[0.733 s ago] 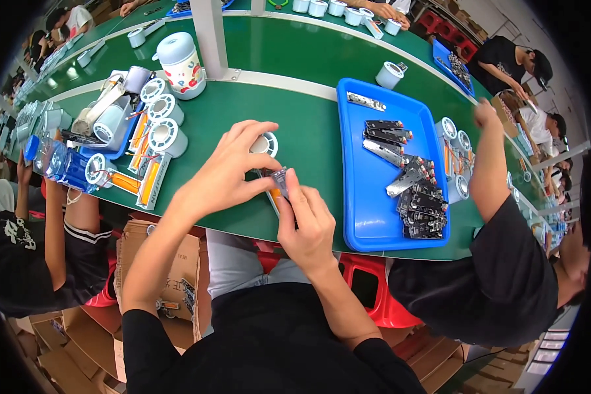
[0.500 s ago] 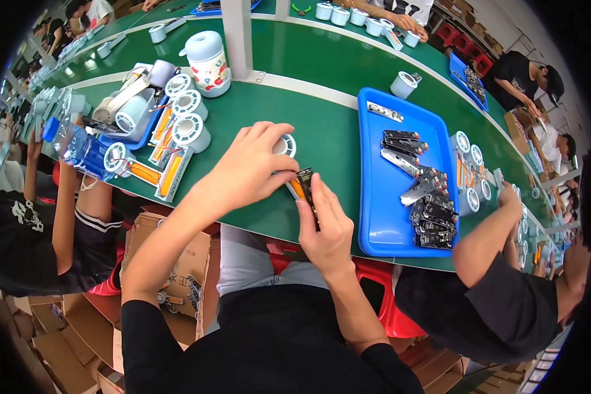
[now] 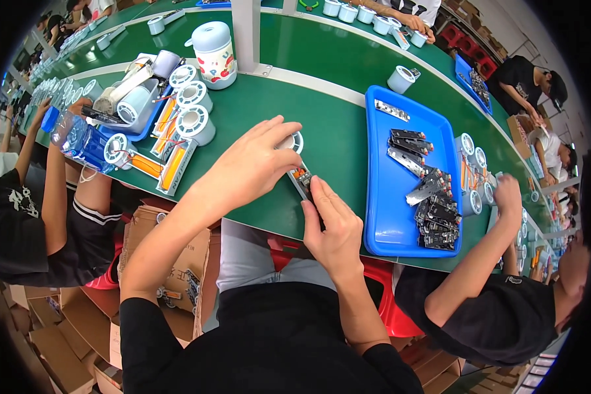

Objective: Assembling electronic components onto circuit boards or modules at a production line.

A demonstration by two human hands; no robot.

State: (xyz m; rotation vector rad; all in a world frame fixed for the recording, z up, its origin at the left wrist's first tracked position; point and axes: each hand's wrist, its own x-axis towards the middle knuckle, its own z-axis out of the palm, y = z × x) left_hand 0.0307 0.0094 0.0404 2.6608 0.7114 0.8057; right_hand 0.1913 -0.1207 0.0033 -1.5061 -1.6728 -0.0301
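My left hand (image 3: 253,157) is closed over the round head of a pale blue plastic housing (image 3: 295,141), the head ring showing past its fingers. The housing's handle slants down toward my right hand (image 3: 335,226). A small dark circuit board (image 3: 303,176) lies along the handle's open channel, with a bit of orange beside it. My right thumb and fingers pinch the board and handle at the lower end, hiding part of both. Right of my hands, a blue tray (image 3: 391,220) holds a pile of similar circuit boards (image 3: 438,213).
Several housings with orange batteries (image 3: 175,167) stand at the left, near a water bottle (image 3: 79,141) and a filled blue bin (image 3: 144,134). A white-and-blue flask (image 3: 215,59) stands by a metal post (image 3: 246,39). Co-workers sit close on both sides.
The circuit board, tilted up over the handle before, now lies lower along its channel. My right hand has shifted slightly down and right. The right-hand co-worker's arm has risen.
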